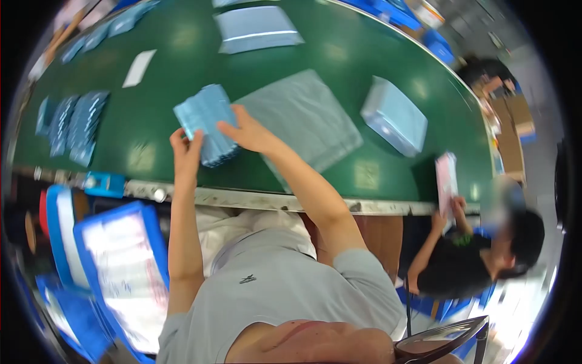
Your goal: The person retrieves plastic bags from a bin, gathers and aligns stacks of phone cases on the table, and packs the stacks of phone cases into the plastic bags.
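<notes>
A stack of light blue flat packets (208, 115) is held between my two hands, just above the green table. My left hand (185, 148) grips its lower left side, thumb on the front. On its right side my right hand (247, 131) has the fingers closed around the edge. Right beside the stack, partly under my right forearm, a translucent plastic bag (309, 118) lies flat on the table. More rows of blue packets (82, 127) lie to the left. What is printed on the packets is too blurred to read.
A filled bag of blue packets (395, 115) lies to the right, another filled bag (259, 29) at the far side. A white slip (139, 68) lies at upper left. Blue bins (124, 273) stand below the table edge. A co-worker (479, 255) at right holds a pink packet (447, 182).
</notes>
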Tool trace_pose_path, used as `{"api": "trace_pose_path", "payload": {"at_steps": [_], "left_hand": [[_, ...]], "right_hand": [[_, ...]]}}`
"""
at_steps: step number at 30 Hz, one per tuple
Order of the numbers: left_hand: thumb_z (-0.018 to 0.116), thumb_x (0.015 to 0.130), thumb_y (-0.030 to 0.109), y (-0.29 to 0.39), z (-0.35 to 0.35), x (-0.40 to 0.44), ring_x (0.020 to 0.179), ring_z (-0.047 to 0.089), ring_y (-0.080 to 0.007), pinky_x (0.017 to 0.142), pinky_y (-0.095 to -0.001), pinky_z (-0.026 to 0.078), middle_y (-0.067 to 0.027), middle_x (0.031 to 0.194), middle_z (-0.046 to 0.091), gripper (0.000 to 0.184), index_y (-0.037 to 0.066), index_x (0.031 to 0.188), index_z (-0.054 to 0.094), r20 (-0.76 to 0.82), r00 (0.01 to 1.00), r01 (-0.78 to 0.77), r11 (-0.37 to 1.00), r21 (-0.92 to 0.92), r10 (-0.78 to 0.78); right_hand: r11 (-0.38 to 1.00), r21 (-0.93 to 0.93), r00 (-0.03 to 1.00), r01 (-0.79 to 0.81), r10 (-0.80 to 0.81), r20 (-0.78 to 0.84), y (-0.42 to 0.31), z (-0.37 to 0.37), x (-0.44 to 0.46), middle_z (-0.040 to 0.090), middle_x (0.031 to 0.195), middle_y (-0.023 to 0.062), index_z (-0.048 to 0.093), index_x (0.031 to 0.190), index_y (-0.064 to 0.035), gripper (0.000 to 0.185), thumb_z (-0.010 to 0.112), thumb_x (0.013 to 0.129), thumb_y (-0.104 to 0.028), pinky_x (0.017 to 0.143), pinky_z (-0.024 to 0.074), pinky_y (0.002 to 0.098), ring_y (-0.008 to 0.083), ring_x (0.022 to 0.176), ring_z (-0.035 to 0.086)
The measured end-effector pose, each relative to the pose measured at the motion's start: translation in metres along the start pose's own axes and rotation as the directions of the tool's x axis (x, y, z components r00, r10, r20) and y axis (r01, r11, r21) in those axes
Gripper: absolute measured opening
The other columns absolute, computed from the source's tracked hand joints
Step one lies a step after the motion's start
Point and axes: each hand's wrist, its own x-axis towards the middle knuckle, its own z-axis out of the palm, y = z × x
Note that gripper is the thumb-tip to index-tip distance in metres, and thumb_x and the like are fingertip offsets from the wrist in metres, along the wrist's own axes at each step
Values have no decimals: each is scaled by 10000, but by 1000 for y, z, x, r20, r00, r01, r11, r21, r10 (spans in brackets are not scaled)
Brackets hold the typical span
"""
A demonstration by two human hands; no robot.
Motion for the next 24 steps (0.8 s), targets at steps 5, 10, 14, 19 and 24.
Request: {"api": "trace_pose_path", "payload": {"at_steps": [5,10,14,19,24], "left_hand": [[748,854,466,5,-34,10,1194,567,-294,968,-394,482,-259,1303,532,844,-49,1404,368,25,999,-50,944,327,45],[744,783,578,5,-30,10,1270,531,-379,1051,-435,434,-294,1375,497,1012,-49,1460,328,-42,999,25,886,463,-6],[751,749,606,10,-24,10,1296,518,-381,1067,-427,426,-296,1393,490,1072,-57,1473,320,-50,999,37,832,553,-11],[747,751,596,23,-29,10,1289,527,-383,1058,-430,433,-289,1397,495,1074,-79,1468,318,23,992,92,829,551,-125],[773,780,474,29,-21,-9,1284,526,-377,1055,-425,431,-255,1396,501,999,-71,1473,304,76,997,-39,869,493,2]], "right_hand": [[990,60,965,-126,109,237,-4,12,9,515,1322,341,425,1367,109,793,667,890,-476,1040,425,454,426,1242,525],[999,-10,992,-49,50,115,11,36,2,441,1412,324,315,1464,107,922,701,860,-474,1063,404,462,421,1307,465],[995,-93,999,-24,27,35,0,39,-11,439,1407,326,253,1491,107,1002,726,832,-483,1068,400,462,426,1304,464],[992,-124,997,-34,42,60,-4,35,-11,459,1382,310,254,1488,103,1004,733,823,-477,1060,401,469,436,1280,471],[964,-226,967,139,-182,-180,-18,46,-31,457,1356,277,328,1439,71,828,745,834,-310,1047,398,478,417,1241,483]]}}
